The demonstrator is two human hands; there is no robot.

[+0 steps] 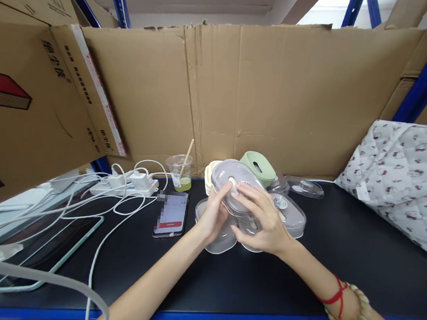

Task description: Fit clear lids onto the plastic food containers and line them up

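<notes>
Our left hand [214, 215] grasped a clear lid [230, 168] just in front of the green box [267, 172], thumb by the lid's white knob [233, 183]. Our right hand [263, 216] spread fingers over the top, perhaps to steady it; whether its thumb gripped, we couldn't tell. Nearer us than the box lay more lids [221, 240], seemingly for easy reach. Left of it were a phone [172, 213] and cup [178, 168].

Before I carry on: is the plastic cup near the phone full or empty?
Neither: the clear plastic cup is mostly empty, with only a little yellow-green liquid showing at its bottom.
</notes>
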